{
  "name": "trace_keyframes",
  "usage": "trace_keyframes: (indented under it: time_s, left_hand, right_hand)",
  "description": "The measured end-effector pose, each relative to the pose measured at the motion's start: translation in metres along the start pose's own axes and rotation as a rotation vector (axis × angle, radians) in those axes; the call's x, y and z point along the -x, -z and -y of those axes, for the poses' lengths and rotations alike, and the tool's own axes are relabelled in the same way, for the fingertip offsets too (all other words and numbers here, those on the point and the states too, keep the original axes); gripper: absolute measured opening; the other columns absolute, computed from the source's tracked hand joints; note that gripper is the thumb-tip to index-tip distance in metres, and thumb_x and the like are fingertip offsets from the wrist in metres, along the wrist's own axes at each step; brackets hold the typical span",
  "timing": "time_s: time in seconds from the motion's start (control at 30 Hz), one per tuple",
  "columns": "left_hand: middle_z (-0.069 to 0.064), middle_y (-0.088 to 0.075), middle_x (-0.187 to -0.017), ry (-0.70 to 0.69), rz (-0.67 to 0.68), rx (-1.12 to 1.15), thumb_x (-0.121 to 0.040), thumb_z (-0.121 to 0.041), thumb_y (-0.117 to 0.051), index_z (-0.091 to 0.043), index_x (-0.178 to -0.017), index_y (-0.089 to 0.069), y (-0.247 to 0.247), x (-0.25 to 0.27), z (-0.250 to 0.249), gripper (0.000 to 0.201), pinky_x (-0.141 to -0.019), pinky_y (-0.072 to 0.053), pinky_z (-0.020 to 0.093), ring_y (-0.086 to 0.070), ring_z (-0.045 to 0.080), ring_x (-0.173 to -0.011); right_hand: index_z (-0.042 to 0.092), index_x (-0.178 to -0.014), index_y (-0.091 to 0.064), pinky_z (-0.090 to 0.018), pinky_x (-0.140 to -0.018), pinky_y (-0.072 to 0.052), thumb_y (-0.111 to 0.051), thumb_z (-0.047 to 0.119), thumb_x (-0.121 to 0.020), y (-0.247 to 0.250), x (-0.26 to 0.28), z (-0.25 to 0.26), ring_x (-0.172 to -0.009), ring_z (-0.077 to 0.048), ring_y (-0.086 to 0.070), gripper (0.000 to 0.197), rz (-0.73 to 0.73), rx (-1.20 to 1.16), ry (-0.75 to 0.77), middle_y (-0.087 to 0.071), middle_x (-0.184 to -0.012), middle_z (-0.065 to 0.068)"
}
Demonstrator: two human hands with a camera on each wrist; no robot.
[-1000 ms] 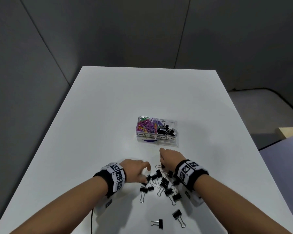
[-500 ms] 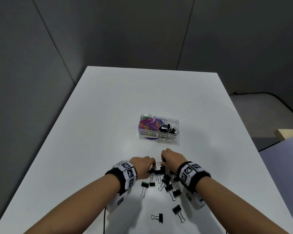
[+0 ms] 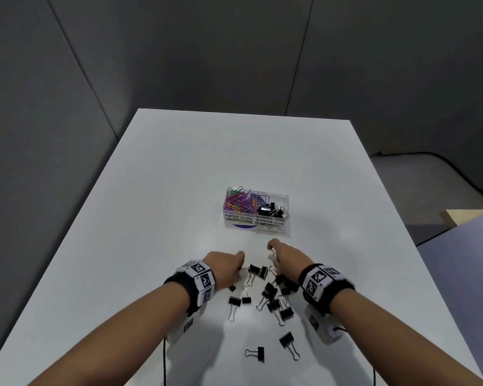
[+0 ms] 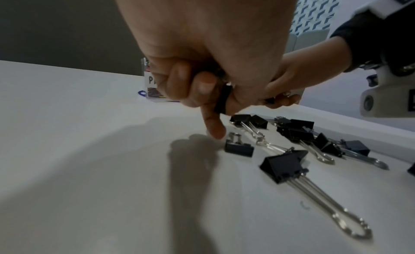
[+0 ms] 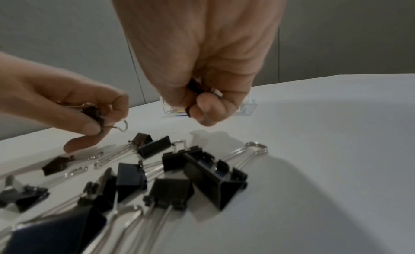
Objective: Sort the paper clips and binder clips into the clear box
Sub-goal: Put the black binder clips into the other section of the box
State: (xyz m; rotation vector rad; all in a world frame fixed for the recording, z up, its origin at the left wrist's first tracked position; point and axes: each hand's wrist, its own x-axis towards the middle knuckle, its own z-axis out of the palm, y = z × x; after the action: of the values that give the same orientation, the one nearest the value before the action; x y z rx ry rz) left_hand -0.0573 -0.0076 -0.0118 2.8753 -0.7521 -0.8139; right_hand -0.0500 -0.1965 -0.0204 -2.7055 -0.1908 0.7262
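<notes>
My left hand [image 3: 226, 263] and right hand [image 3: 286, 256] each grip a black binder clip [image 4: 222, 101] above the bench [image 3: 179, 190] pile; beyond, the clear box [image 3: 256, 211] reads "PAPER CLIPS" and "BINDER CLIPS".

Your left hand [image 4: 209, 50] curls around a black binder clip [image 4: 222, 99], one finger [image 4: 213, 126] pointing down at the tabletop [image 4: 89, 169]. More binder clips [image 4: 292, 131] lie scattered just beside it.
</notes>
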Motion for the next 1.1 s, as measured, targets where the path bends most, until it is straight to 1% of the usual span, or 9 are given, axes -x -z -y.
trace_keyframes:
  time_s: [0.1,0.17,0.23,0.37,0.53,0.67,0.8,0.97,1.1]
  left_hand:
    - [0.010,-0.066,-0.107,0.026,-0.004,0.096,-0.094,-0.014,-0.035,-0.023,-0.141,-0.027,0.000,0.001,0.006,0.048,-0.080,-0.048,0.036,-0.060,0.027,-0.088]
    - [0.007,-0.058,-0.129,0.031,0.021,0.133,-0.096,-0.013,-0.032,-0.024,-0.141,-0.031,0.001,0.001,0.011,0.046,-0.092,-0.046,0.037,-0.058,0.027,-0.111]
    - [0.005,-0.053,-0.134,0.041,0.021,0.125,-0.097,-0.013,-0.034,-0.019,-0.131,-0.046,0.000,0.001,0.014,0.036,-0.096,-0.043,0.035,-0.054,0.025,-0.118]
    - [0.007,-0.057,-0.123,0.063,-0.020,0.092,-0.093,-0.023,-0.041,-0.011,-0.114,-0.056,-0.002,0.006,0.014,0.028,-0.088,-0.046,0.034,-0.058,0.026,-0.109]
    - [0.007,-0.060,-0.114,0.136,-0.014,0.035,-0.084,-0.044,-0.053,-0.009,-0.108,-0.055,-0.013,0.008,0.011,0.042,-0.077,-0.046,0.032,-0.061,0.027,-0.102]
    - [0.009,-0.064,-0.113,0.137,0.006,-0.010,-0.088,-0.032,-0.050,-0.007,-0.107,-0.058,-0.017,0.007,0.003,0.032,-0.081,-0.050,0.033,-0.062,0.028,-0.103]
    - [0.011,-0.068,-0.107,0.108,0.012,-0.034,-0.087,-0.023,-0.047,-0.005,-0.102,-0.061,-0.016,0.006,-0.001,0.027,-0.079,-0.051,0.032,-0.065,0.030,-0.097]
    - [0.016,-0.061,-0.115,0.057,0.033,-0.016,-0.098,-0.027,-0.035,-0.002,-0.114,-0.048,-0.014,0.009,-0.001,0.033,-0.084,-0.047,0.037,-0.060,0.034,-0.103]
    - [0.018,-0.062,-0.107,0.015,0.082,0.135,-0.098,-0.025,-0.033,-0.006,-0.114,-0.038,-0.008,0.007,0.012,0.025,-0.076,-0.042,0.036,-0.056,0.032,-0.088]
  right_hand:
    - [0.010,-0.130,-0.045,-0.035,-0.094,-0.041,-0.038,0.018,-0.099,0.005,0.003,0.002,-0.115,-0.028,-0.053,0.033,0.005,0.012,0.006,-0.051,-0.132,-0.011]
    - [0.006,-0.118,-0.055,-0.034,-0.090,-0.042,-0.040,0.010,-0.095,0.007,0.004,0.006,-0.112,-0.029,-0.054,0.027,0.044,0.058,0.000,-0.054,-0.126,-0.014]
    - [0.006,-0.096,-0.059,-0.032,-0.075,-0.040,-0.039,0.006,-0.092,0.007,0.005,0.010,-0.095,-0.029,-0.055,0.020,0.055,0.090,-0.020,-0.060,-0.112,-0.015]
    - [0.010,-0.084,-0.047,-0.029,-0.068,-0.034,-0.038,0.024,-0.093,0.002,0.008,0.015,-0.081,-0.024,-0.049,0.020,-0.001,0.102,-0.067,-0.053,-0.090,-0.008]
    - [0.010,-0.114,-0.048,-0.029,-0.072,-0.038,-0.051,0.044,-0.089,-0.008,0.006,0.014,-0.101,-0.026,-0.059,0.043,0.008,0.123,-0.042,-0.057,-0.114,-0.007]
    - [0.010,-0.112,-0.047,-0.030,-0.071,-0.037,-0.055,0.041,-0.087,-0.014,0.007,0.012,-0.089,-0.024,-0.054,0.041,0.040,0.119,-0.053,-0.056,-0.114,-0.007]
    - [0.013,-0.097,-0.044,-0.029,-0.066,-0.036,-0.059,0.037,-0.085,-0.010,0.006,0.009,-0.084,-0.022,-0.049,0.031,0.092,0.032,-0.081,-0.049,-0.096,-0.004]
    - [0.014,-0.089,-0.036,-0.026,-0.056,-0.031,-0.062,0.026,-0.083,-0.006,0.006,0.002,-0.081,-0.021,-0.044,0.029,0.084,-0.012,-0.055,-0.046,-0.091,-0.003]
    - [0.021,-0.071,-0.031,-0.025,-0.054,-0.027,-0.051,0.017,-0.089,-0.005,0.007,-0.005,-0.079,-0.020,-0.042,0.028,0.072,-0.038,-0.007,-0.041,-0.073,0.002]
